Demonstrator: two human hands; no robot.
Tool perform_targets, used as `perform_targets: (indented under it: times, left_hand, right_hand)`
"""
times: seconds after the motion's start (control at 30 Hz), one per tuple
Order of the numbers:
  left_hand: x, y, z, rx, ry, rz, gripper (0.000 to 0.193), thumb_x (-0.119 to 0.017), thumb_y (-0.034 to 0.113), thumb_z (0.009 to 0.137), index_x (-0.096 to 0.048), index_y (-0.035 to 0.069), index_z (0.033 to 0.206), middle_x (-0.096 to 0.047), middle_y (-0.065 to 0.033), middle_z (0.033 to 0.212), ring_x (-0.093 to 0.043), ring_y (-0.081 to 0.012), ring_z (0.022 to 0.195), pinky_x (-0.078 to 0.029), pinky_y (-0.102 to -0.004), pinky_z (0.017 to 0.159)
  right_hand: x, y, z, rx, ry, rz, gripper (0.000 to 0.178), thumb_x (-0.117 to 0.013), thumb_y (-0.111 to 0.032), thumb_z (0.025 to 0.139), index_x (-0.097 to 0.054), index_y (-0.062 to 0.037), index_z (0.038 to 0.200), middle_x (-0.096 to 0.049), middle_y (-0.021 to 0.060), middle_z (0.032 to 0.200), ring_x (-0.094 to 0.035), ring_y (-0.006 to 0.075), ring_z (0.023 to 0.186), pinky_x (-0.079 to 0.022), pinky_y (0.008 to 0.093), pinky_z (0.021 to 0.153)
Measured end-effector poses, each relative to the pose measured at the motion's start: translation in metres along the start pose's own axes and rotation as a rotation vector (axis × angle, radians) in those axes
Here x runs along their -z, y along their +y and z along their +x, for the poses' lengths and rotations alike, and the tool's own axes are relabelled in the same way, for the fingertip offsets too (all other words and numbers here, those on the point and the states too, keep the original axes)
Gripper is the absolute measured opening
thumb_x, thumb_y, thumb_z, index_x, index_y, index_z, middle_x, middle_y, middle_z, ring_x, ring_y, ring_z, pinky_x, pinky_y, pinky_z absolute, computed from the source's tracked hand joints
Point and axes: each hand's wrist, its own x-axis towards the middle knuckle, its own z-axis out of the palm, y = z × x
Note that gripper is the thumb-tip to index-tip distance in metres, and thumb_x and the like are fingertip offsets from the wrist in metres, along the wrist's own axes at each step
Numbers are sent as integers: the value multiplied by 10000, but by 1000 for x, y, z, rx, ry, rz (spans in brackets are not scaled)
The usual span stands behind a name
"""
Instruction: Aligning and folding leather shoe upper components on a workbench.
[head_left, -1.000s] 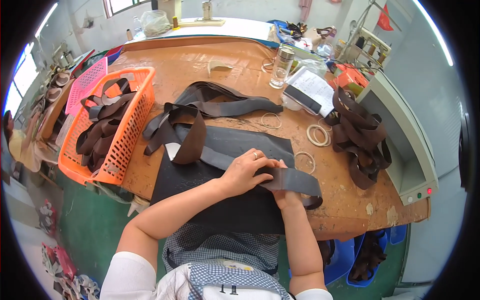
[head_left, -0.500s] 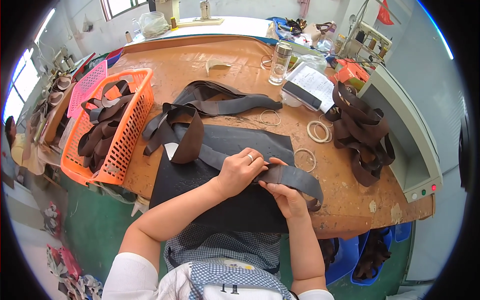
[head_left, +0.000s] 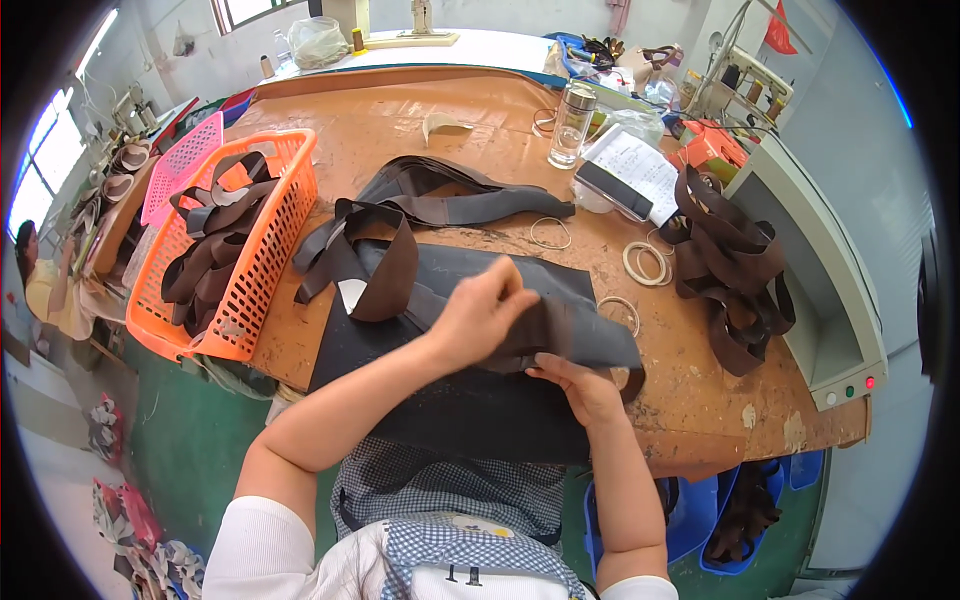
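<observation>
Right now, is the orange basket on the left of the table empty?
No, dark brown strips lie heaped inside the orange basket.

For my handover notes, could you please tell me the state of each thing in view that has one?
Dark strip: curled over at right end
Right hand: pinching dark strip
Left hand: fingers bent, grip unclear
Black sheet: spread flat
Orange basket: upright, strips inside
Brown strip heap: loosely tangled
Clear bottle: upright, capped
Phone: flat, screen dark
</observation>
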Motion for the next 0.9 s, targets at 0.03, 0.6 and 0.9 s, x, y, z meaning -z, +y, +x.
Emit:
perform_targets:
  times: [0.03, 0.6, 0.9]
  left_hand:
    - [12, 7, 8, 84, 9, -116, 224, -687, 151, 928, -521, 15, 861, -552, -59, 708, -533, -145, 664, -436, -283, 625]
    - [99, 97, -3, -84, 426, 6, 101, -589, 104, 997, -623, 39, 1066, -613, -3, 863, -567, -52, 758, -457, -194, 665]
    - [14, 63, -43, 32, 182, -289, 91, -571, 13, 981, -592, 4, 1069, -598, 20, 888, -541, -26, 801, -453, -180, 715]
  right_hand:
    - [5, -2, 9, 16, -37, -70, 340, -687, 22, 854, -601, -57, 1173, -662, 113, 1128, -662, 210, 1037, -610, 361, 823]
    - [61, -38, 78, 744, 802, -1106, 472, -690, -273, 933, -556, 16, 1281, -616, 121, 1230, -594, 221, 1132, -461, 352, 995]
    - [-60, -16, -46, -61, -170, 137, 310, -494, -339, 1052, -596, -48, 1015, -607, 60, 636, -414, 65, 411, -299, 191, 389]
